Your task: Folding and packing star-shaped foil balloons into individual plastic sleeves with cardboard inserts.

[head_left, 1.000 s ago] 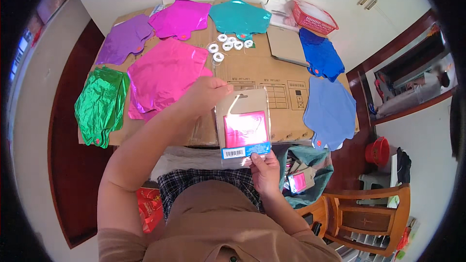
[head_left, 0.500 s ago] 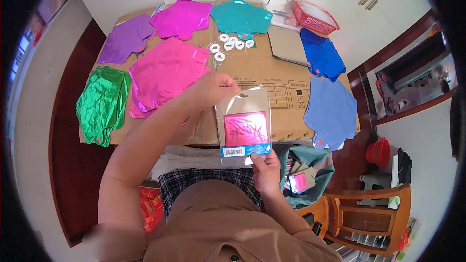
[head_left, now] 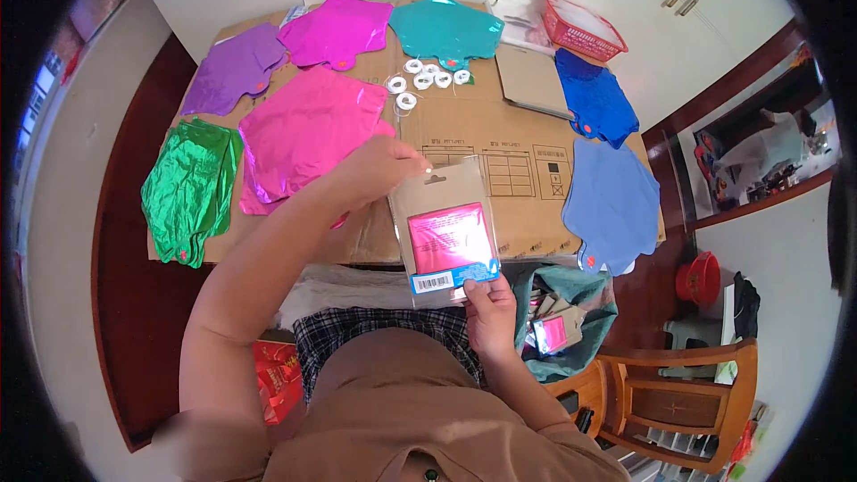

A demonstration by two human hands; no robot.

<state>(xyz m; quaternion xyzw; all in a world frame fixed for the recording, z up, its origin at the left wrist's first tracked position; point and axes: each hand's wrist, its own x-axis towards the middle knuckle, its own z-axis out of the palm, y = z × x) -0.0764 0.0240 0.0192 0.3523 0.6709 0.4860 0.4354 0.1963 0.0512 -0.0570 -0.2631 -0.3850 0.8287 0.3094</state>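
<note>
Both my hands are on a clear plastic packet point(head_left: 451, 187) above the table's front edge. Inside it shows a folded pink foil sheet point(head_left: 449, 236) on pale card, with a blue strip and a barcode label along the bottom. My left hand point(head_left: 390, 165) pinches at the top edge, near the hang hole; a tiny white bit shows by the fingertips. At the lower right corner, my right hand point(head_left: 491, 308) grips the packet with the thumb on top. A stack of pink foil balloons point(head_left: 308, 134) lies flat just beyond my left forearm.
Cardboard point(head_left: 446, 125) covers the table. Around it lie green point(head_left: 189, 192), purple point(head_left: 234, 71), magenta point(head_left: 335, 31), teal point(head_left: 446, 29), dark blue point(head_left: 596, 98) and pale blue point(head_left: 611, 205) foil balloons. White ribbon rolls point(head_left: 422, 81), a laptop point(head_left: 531, 82) and a red basket point(head_left: 585, 31) sit farther back. A green bag point(head_left: 589, 290) holds more packets.
The packet has tilted, its top shifting slightly left. My left hand has moved slightly left along the top edge; my right hand keeps its grip.
</note>
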